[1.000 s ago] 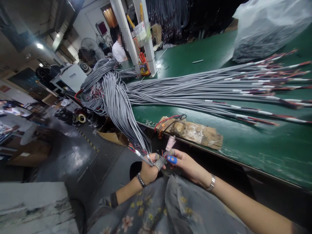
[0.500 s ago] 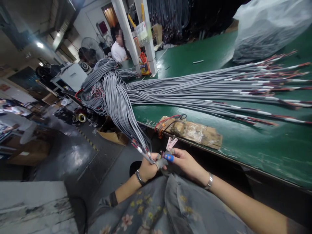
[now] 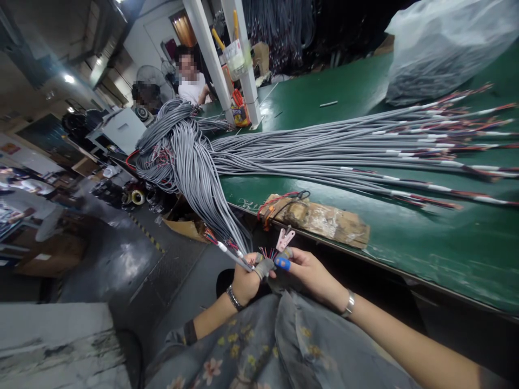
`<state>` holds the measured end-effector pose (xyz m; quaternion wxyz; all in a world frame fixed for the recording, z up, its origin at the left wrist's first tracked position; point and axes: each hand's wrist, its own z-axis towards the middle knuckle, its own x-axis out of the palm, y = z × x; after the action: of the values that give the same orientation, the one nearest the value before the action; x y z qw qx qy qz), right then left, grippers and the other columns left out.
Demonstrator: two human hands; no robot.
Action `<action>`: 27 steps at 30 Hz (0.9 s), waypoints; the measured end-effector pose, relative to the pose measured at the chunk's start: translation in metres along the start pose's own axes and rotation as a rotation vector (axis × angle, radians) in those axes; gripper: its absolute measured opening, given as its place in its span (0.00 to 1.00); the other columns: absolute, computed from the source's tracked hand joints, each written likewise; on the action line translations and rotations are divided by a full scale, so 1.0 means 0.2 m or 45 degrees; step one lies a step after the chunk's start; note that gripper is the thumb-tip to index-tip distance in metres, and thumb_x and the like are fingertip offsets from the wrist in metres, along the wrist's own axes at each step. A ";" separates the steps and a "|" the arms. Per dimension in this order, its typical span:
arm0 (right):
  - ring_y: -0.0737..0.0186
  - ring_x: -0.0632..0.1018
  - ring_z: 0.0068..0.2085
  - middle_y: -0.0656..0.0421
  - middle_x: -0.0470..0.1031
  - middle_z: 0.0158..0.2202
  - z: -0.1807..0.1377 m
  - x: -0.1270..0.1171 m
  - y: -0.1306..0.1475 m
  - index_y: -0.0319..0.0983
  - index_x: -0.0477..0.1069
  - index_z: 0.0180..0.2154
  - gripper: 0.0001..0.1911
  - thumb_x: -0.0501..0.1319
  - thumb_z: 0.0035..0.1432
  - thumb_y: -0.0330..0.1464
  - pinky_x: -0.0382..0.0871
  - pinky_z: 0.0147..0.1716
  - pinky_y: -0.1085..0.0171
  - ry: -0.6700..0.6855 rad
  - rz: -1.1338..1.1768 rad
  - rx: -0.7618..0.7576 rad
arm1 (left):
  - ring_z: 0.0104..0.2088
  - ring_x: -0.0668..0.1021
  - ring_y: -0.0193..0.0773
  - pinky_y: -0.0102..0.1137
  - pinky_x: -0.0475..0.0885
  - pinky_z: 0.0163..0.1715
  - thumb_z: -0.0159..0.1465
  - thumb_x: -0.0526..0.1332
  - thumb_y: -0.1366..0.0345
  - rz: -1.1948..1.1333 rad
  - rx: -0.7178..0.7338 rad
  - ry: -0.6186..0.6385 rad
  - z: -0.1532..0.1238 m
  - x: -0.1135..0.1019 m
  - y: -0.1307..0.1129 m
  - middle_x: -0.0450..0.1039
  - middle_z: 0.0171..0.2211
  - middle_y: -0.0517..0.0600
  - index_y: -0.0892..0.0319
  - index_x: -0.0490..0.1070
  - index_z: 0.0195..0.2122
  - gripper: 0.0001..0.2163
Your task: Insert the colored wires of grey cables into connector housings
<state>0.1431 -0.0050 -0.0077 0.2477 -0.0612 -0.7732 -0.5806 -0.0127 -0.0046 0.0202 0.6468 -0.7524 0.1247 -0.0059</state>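
Note:
My left hand [image 3: 248, 278], with grey coverings on its fingers, is closed on the end of a grey cable [image 3: 229, 208]. Thin coloured wires [image 3: 267, 253] fan out above its thumb. Close by on the right, my right hand [image 3: 302, 265] pinches at these wires; a blue band wraps one finger. A pink clip [image 3: 284, 239] sticks up just beyond the right fingertips; whether the hand holds it I cannot tell. Other cable ends with white sleeves and coloured wires [image 3: 211, 236] hang just left of my left hand. They run down from the large grey cable bundle [image 3: 190, 146].
The bundle lies along the green table [image 3: 344, 86]. At the table's front edge sits a cardboard piece [image 3: 336, 221] with red and black leads. A plastic bag [image 3: 450, 54] stands at the back right. Behind the posts [image 3: 243, 59] is a co-worker [image 3: 192, 86]. A carton [image 3: 184, 224] is on the floor.
The coloured wires between my hands now spread into a visible fan. The loose cable ends beside my left hand have shifted left and up. The co-worker behind has turned and moved slightly left.

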 end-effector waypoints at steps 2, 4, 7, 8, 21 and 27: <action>0.67 0.69 0.22 0.61 0.75 0.21 0.00 0.01 0.01 0.39 0.70 0.26 0.21 0.71 0.41 0.48 0.59 0.23 0.66 0.003 0.017 0.009 | 0.18 0.67 0.31 0.27 0.61 0.22 0.53 0.64 0.43 0.010 0.004 0.007 0.00 0.00 0.01 0.70 0.16 0.50 0.62 0.71 0.18 0.23; 0.67 0.68 0.22 0.61 0.75 0.21 0.00 0.03 0.02 0.39 0.70 0.27 0.21 0.71 0.41 0.48 0.57 0.23 0.66 0.014 0.038 0.016 | 0.18 0.67 0.30 0.27 0.61 0.21 0.53 0.64 0.43 0.025 0.006 0.021 0.00 0.00 0.01 0.70 0.16 0.50 0.62 0.71 0.18 0.23; 0.67 0.69 0.22 0.62 0.74 0.20 0.00 0.04 0.03 0.39 0.70 0.28 0.21 0.72 0.41 0.47 0.56 0.24 0.66 0.018 0.062 0.004 | 0.18 0.67 0.30 0.27 0.61 0.22 0.54 0.63 0.44 0.063 0.022 0.033 0.00 -0.01 0.02 0.70 0.16 0.49 0.62 0.72 0.18 0.23; 0.67 0.69 0.22 0.62 0.74 0.20 0.01 0.04 0.02 0.39 0.70 0.27 0.21 0.72 0.40 0.47 0.56 0.24 0.66 0.012 0.067 0.001 | 0.19 0.67 0.31 0.27 0.61 0.22 0.54 0.63 0.44 0.077 0.029 0.033 0.00 -0.01 0.02 0.69 0.16 0.49 0.62 0.72 0.18 0.23; 0.70 0.63 0.22 0.64 0.69 0.19 -0.01 0.02 0.00 0.39 0.69 0.23 0.23 0.74 0.35 0.47 0.55 0.23 0.67 -0.062 0.082 0.053 | 0.17 0.67 0.30 0.26 0.61 0.20 0.52 0.65 0.45 -0.099 0.014 -0.128 0.01 0.01 0.04 0.70 0.16 0.48 0.61 0.71 0.19 0.22; 0.71 0.62 0.21 0.66 0.64 0.17 -0.01 0.01 0.00 0.39 0.69 0.21 0.21 0.74 0.36 0.46 0.56 0.23 0.67 -0.049 0.220 0.090 | 0.16 0.64 0.28 0.26 0.57 0.18 0.51 0.66 0.44 -0.022 0.000 -0.077 0.00 0.00 0.01 0.69 0.14 0.48 0.61 0.69 0.17 0.23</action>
<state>0.1415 -0.0075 -0.0065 0.2842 -0.1300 -0.7895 -0.5282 -0.0125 -0.0048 0.0178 0.6501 -0.7534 0.0984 0.0113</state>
